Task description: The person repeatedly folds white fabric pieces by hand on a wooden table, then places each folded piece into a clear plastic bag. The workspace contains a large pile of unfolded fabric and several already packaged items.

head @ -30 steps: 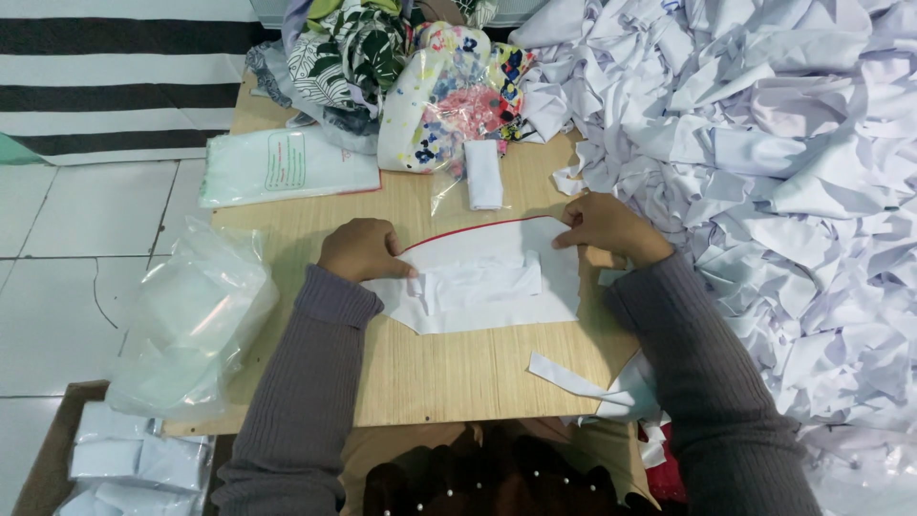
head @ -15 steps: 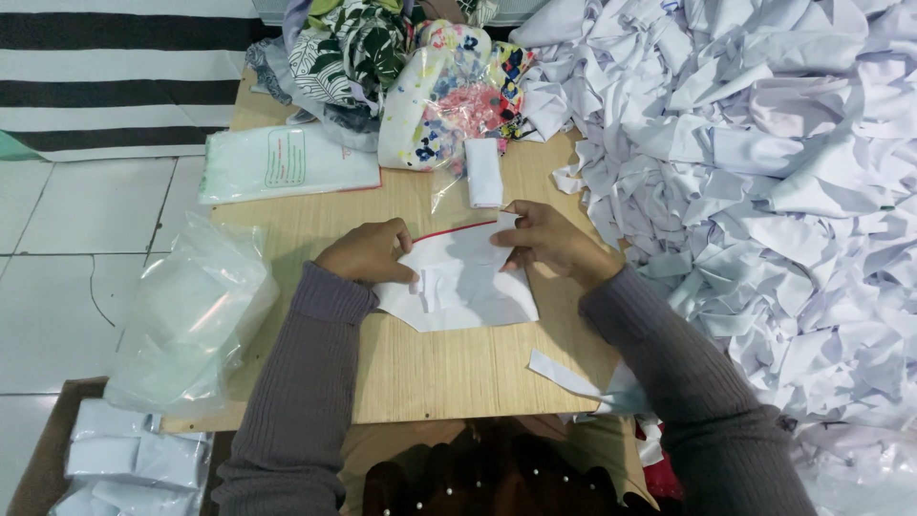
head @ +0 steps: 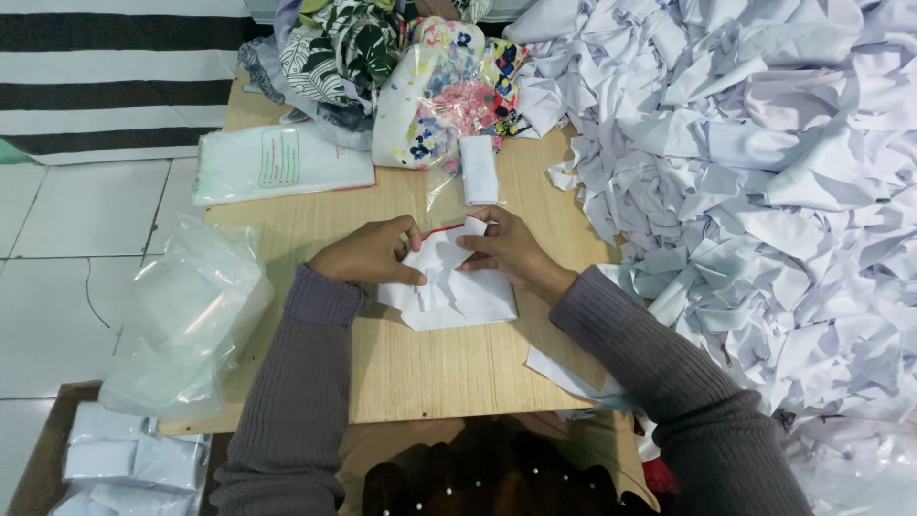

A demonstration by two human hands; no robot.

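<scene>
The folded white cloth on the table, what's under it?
The white cloth lies on the wooden table, both hands pressing its top edge. Anything between cloth and table is covered.

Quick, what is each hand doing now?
Left hand: closed, pinching the folded white cloth.
Right hand: closed, pinching the same cloth.

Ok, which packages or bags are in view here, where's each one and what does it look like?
Flat packet: table's far left, white, clear wrap, green-bordered label.
Floral bag: far edge, clear plastic, colourful cloth inside.
Empty clear bags: heap at table's left edge.
Packed white bundles: box, lower left.
</scene>
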